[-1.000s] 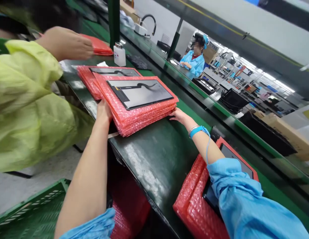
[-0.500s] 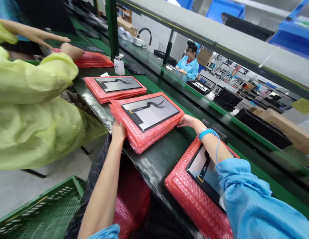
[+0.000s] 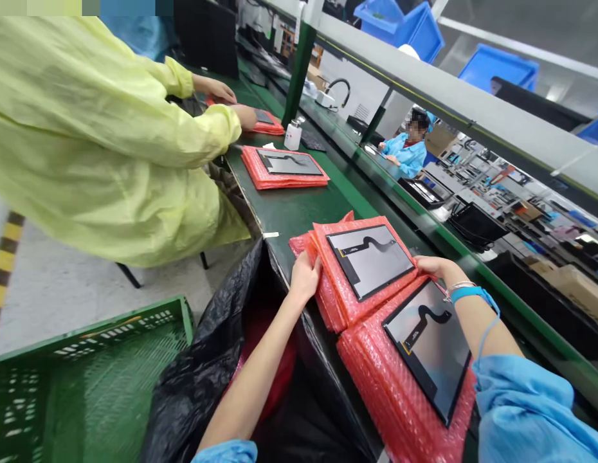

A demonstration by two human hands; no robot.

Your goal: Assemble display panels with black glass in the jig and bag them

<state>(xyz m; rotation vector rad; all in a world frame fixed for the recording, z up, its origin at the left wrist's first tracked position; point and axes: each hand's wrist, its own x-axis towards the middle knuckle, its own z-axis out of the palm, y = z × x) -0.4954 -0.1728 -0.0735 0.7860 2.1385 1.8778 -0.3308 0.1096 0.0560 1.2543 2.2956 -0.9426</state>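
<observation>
My left hand grips the left edge of a stack of red bubble-wrap bags. At the stack's far right corner, my right hand is closed on the bags; its fingertips are partly hidden. A flat display panel with a black ribbon cable lies on top of this stack. Right against it, on the near side, is a thicker stack of red bubble-wrap bags, topped by another display panel. My right forearm passes over that panel's far right side.
Farther along the green bench lies a third bag stack with a panel, near a white bottle. A co-worker in a yellow smock handles bags beyond. Below are a green crate and a black plastic bag.
The held stack has come nearer along the bench, from apart to right beside the thicker stack. My view has shifted left. The co-worker's hands now work over a panel on the far bags.
</observation>
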